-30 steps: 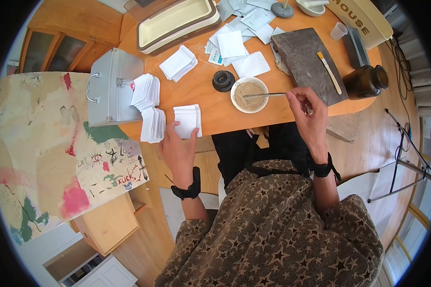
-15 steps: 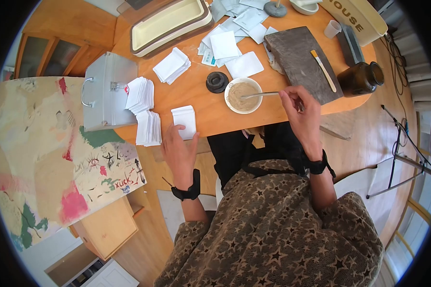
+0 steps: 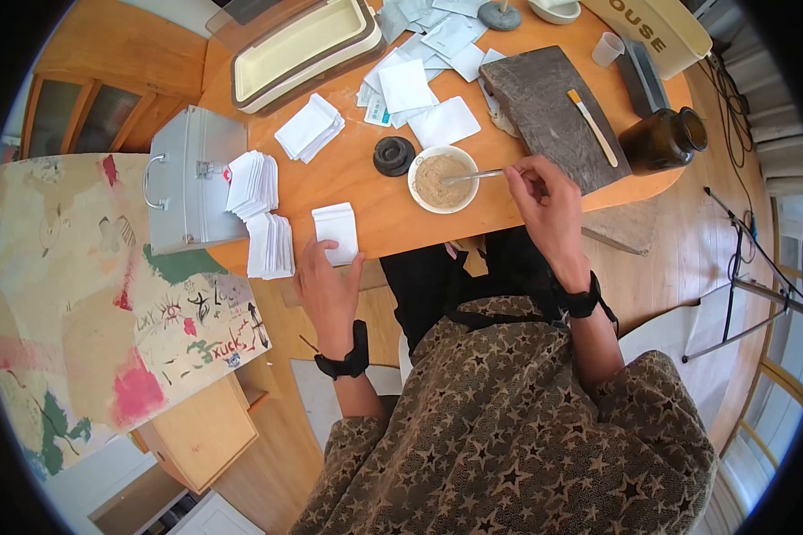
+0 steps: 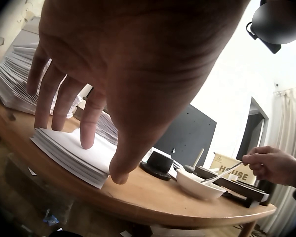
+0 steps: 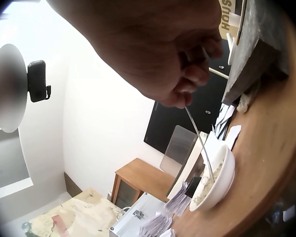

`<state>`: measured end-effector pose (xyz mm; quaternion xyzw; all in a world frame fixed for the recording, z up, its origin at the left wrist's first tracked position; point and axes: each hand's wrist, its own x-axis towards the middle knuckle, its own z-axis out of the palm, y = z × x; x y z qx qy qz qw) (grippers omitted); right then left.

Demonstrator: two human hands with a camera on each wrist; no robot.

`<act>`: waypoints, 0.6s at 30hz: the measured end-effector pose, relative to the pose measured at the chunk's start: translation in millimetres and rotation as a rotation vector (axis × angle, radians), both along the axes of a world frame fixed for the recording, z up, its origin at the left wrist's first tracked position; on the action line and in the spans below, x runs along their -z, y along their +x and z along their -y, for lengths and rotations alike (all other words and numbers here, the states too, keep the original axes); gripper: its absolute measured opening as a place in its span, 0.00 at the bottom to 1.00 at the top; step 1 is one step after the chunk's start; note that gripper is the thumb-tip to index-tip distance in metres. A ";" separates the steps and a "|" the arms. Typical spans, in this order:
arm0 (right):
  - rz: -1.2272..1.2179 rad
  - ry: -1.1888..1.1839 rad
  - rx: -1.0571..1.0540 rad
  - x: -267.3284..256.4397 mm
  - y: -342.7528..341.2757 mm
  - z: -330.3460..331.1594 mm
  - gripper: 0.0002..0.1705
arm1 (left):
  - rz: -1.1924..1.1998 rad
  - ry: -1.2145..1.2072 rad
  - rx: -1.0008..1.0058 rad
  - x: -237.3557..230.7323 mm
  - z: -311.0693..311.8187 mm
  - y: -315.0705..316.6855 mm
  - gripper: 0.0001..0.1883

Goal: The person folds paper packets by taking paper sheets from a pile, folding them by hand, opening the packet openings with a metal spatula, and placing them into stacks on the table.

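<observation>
A jerk could flick powder (image 3: 435, 181) out
My right grip (image 3: 549, 207) pinches the spoon (image 3: 484, 174); left grip (image 3: 326, 290), spread, touches papers (image 3: 335, 228) left of the bowl (image 3: 439, 209).

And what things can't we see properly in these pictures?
- Stick's tip: buried in the beige stuff, head and right wrist views.
- Inside the jar: its dark glass hides it, head view.
- Small print on the packets: too small to read, head view.
- White dish's far side: cut off by the top edge, head view.
</observation>
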<state>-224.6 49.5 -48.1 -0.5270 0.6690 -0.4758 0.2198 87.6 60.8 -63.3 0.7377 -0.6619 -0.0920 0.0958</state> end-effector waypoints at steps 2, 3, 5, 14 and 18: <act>-0.005 0.002 -0.002 0.4 0.0 0.5 0.07 | 0.004 -0.012 0.007 1.1 0.2 1.6 0.25; -0.008 0.005 -0.010 1.5 -0.1 1.0 0.07 | 0.004 -0.012 0.007 0.7 0.4 1.5 0.25; -0.012 0.008 -0.017 3.3 0.0 1.9 0.07 | -0.004 -0.006 0.003 -0.4 0.5 1.2 0.24; 0.005 0.019 -0.019 2.3 -0.1 1.7 0.08 | -0.030 -0.051 0.037 -1.4 2.0 2.1 0.25; -0.005 0.005 -0.016 1.8 -0.1 1.9 0.09 | -0.025 -0.075 0.052 -3.2 2.9 1.1 0.25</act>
